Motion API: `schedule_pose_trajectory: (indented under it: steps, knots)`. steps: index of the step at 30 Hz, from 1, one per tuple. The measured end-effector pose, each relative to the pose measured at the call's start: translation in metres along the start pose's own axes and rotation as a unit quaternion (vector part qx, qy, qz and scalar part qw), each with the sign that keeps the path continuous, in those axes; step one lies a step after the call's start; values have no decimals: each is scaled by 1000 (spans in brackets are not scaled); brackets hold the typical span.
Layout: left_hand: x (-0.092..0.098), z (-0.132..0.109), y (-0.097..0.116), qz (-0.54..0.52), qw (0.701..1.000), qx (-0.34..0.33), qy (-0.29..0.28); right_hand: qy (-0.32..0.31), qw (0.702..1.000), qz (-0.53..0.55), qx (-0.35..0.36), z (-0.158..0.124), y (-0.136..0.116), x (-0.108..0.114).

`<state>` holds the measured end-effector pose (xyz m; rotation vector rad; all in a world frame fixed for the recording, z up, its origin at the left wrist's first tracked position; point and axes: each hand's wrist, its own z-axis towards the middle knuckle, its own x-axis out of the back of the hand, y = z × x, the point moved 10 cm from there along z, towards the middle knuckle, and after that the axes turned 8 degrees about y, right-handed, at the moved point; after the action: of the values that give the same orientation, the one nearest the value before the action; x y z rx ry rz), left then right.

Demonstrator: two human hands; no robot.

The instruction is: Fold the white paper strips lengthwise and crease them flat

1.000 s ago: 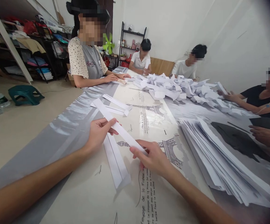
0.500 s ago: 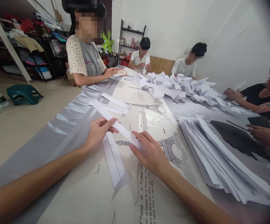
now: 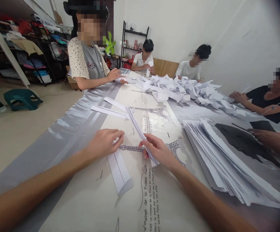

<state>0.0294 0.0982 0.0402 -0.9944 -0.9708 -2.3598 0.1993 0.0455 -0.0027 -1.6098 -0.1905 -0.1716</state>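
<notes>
My right hand grips a narrow folded paper strip near its lower end, thumb on one side and fingers on the other. The strip tilts up and away over the table, seen nearly edge-on. To its left, my left hand is apart from it, fingers curled in towards the thumb, with nothing visible in them. Beneath that hand lies another folded strip with a dark seam along its middle. Farther away, two more strips, a left one and an upper one, meet at their right ends.
A stack of white paper sheets lies at the right. Behind it spreads a heap of folded white paper pieces. The printed tablecloth covers the table. Several people sit or stand around it. A green stool stands on the floor.
My left hand has let go of the paper strip and drawn slightly down. My right hand has turned the strip steeper and edge-on. The person at the far left has shifted their hands.
</notes>
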Motion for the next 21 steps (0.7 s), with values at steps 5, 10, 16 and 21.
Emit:
schedule_pose_trajectory:
  steps: [5, 10, 16, 21]
  knots:
    - [-25, -21, 21, 136, 984, -100, -57, -25, 995, 76, -55, -3, 1, -5]
    - [-33, -21, 19, 55, 992, -99, -56, -42, 993, 83, -74, -6, 5, -11]
    - [-4, 0, -6, -97, 994, 37, 31, -102, 985, 116, -77, -16, 1, -28]
    - [-14, 2, -11, -357, 918, 173, -9, -133, 972, 172, -84, -23, -7, -39]
